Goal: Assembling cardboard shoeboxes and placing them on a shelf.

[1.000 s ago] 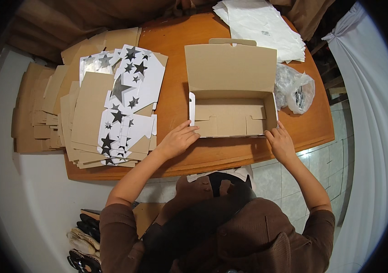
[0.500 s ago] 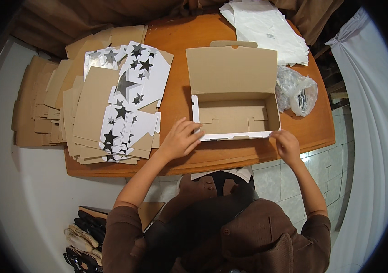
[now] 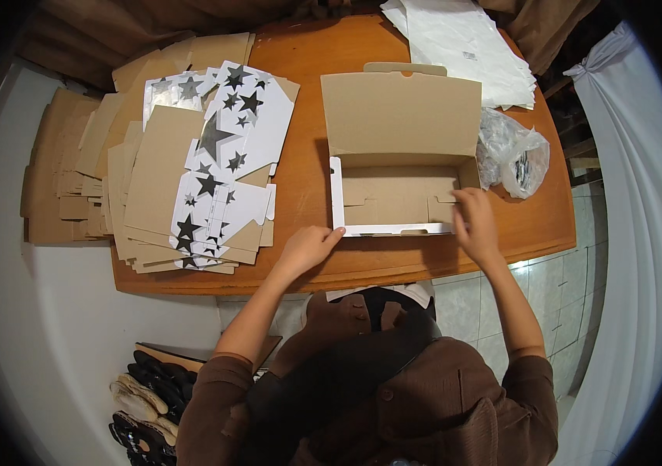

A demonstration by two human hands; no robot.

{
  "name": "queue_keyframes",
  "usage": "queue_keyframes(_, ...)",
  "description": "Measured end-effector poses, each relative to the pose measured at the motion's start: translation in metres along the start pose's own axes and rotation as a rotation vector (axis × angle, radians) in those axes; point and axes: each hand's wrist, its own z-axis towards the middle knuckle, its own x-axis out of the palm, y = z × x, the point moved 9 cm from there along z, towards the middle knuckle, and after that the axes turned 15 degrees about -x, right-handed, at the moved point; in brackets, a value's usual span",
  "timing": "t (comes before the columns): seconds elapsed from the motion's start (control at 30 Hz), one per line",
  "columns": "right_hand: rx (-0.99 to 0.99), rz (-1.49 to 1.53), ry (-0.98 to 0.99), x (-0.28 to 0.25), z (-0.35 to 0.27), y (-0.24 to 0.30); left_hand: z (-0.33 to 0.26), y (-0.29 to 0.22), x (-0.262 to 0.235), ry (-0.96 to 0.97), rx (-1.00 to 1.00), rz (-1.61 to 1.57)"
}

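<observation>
An open cardboard box stands on the wooden table in front of me, brown inside, with a white edge along its front and left walls. Its lid is raised at the back, with a tuck flap along the top. At the front left corner, my left hand grips the box, its thumb on the corner and its fingers curled. My right hand is over the front right corner, hiding it. Thumb and forefinger there are apart and point into the box; whether they touch its wall I cannot tell.
Flat cardboard blanks are stacked at the left, one white with black stars. White sheets lie at the back right. A clear plastic bag sits right of the box. Shoes are on the floor, lower left.
My right hand has moved from the outer front right corner up and inward over the box. My left hand's fingers have drawn back from the front edge, leaving the thumb at the corner.
</observation>
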Motion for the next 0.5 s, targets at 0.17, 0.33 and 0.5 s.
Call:
queue_keyframes(0.17,-0.199,0.208,0.206,0.061,0.044,0.035,-0.001,-0.006,-0.008,0.028,-0.163,0.046)
queue_keyframes(0.33,-0.699,-0.007,0.338,0.126,0.099,0.089,0.004,-0.006,-0.002,-0.027,-0.205,0.072)
queue_keyframes(0.5,-0.978,-0.369,0.462,0.180,0.148,0.086,-0.006,-0.026,-0.016,-0.362,-0.189,0.227)
